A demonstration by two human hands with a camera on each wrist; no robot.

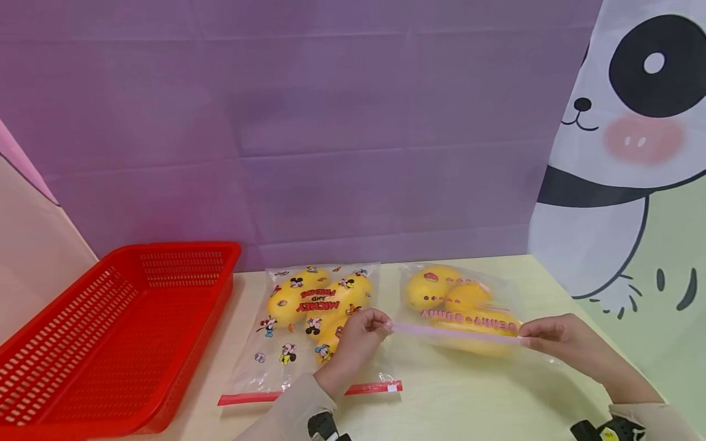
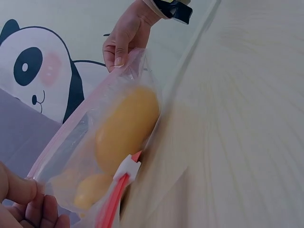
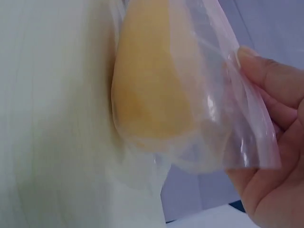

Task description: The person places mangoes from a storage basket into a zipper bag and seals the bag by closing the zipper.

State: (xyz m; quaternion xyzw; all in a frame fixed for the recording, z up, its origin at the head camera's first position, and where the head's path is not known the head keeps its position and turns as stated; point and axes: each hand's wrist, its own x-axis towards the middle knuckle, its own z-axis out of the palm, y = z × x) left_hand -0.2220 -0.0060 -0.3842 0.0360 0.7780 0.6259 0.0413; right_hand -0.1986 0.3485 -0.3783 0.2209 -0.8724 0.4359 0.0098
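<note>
A clear zip bag with a pink strip (image 1: 458, 332) lies on the right, holding yellow mango-like fruit (image 1: 432, 288). My left hand (image 1: 364, 337) pinches the left end of its pink edge between thumb and fingers. At the other end my right hand (image 1: 568, 343) pinches the same edge. The strip is stretched straight between both hands, raised off the table. In the right wrist view a large yellow fruit (image 3: 147, 76) shows through the plastic beside the right hand (image 3: 280, 123). Whether the strip is sealed cannot be told.
Left of it lies a second zip bag with cartoon prints (image 1: 270, 367), filled with yellow fruit; its red slider strip (image 1: 375, 388) faces me, under my left forearm. A red plastic basket (image 1: 190, 343) stands at the far left. A purple backdrop (image 1: 331, 122) rises behind the table (image 1: 441, 404).
</note>
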